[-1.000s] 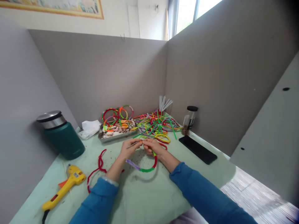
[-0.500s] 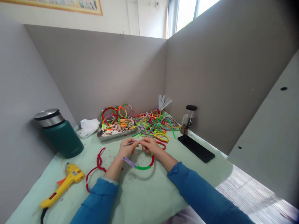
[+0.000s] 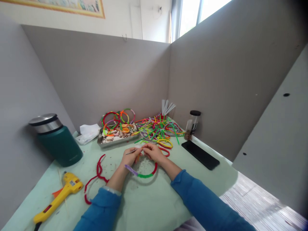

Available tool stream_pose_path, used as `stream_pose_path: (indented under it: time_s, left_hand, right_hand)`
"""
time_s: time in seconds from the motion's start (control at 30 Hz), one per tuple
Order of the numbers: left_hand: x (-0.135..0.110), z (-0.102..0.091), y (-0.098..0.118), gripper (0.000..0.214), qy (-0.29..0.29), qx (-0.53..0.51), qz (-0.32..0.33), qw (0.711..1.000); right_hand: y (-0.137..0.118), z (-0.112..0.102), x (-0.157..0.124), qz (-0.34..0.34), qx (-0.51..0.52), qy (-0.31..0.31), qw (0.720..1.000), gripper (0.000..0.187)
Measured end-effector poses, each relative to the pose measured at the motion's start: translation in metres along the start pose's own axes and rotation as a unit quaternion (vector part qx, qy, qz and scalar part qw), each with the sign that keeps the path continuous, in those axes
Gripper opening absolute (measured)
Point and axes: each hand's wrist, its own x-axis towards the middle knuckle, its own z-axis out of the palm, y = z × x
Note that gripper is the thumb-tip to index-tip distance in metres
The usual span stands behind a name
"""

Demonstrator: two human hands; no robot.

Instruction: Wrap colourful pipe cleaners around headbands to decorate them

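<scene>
The purple, green and red pipe-cleaner hoop [image 3: 144, 175] curves just above the table [image 3: 149, 205] below my hands. My left hand [image 3: 130, 156] pinches a thin grey stick [image 3: 131, 151] and my right hand [image 3: 152, 151] pinches the hoop's top, fingertips meeting. I'd keep both pinches tight and close so nothing springs loose. A second ago they sat much the same, before the tray [image 3: 113, 144].
</scene>
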Motion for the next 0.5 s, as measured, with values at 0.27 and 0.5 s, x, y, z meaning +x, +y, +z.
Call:
stream_pose_path:
  time_s: [0.27,0.5]
  left_hand:
    - [-0.0008,0.0009,0.0023,0.041,0.003,0.008,-0.008,1.000]
    - [0.0055,-0.0006,-0.0067,0.041,-0.006,0.035,0.004,0.999]
  right_hand:
    - [0.0057,-0.0024,0.0016,-0.024,-0.034,0.000,0.999,0.016]
    - [0.0014,-0.0010,-0.0010,-0.028,-0.056,-0.011,0.998,0.016]
